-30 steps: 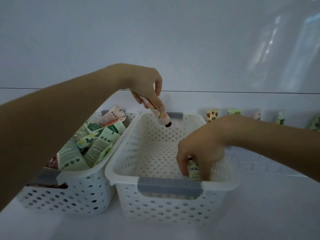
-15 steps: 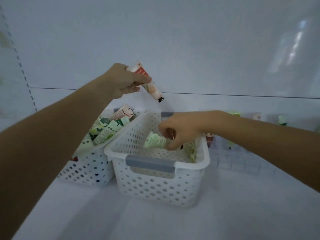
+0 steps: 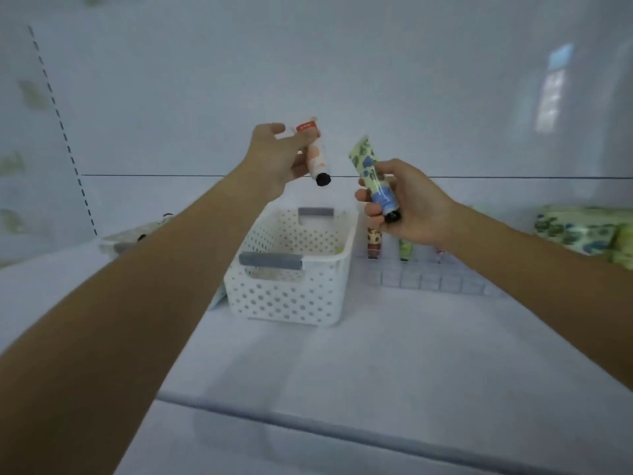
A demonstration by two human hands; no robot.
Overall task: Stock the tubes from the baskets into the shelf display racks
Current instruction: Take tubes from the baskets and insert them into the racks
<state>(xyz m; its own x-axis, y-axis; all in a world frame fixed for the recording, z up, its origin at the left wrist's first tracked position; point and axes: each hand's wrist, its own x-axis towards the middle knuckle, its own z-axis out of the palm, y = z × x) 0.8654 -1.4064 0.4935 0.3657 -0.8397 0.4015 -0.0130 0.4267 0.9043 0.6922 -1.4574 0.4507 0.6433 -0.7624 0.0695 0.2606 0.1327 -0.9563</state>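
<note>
While the left fingers [image 3: 301,140] pinch a pink tube [image 3: 317,159] and the right fingers [image 3: 371,210] grip a green tube [image 3: 371,176], the rack [image 3: 428,281] below them holds few, so most stocking looks undone.

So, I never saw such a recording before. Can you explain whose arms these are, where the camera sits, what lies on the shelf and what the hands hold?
There is no machine here: these are a person's two bare arms. The camera is worn on the person's head and looks forward and down. The left hand pinches a peach-and-white tube, black cap downward. The right hand grips a green tube with blue flowers, also cap downward. Below them is a white shelf. On it stands a white perforated basket with grey handles; a second basket is mostly hidden behind the left arm. Right of the basket is a clear display rack with a few tubes standing in it.
</note>
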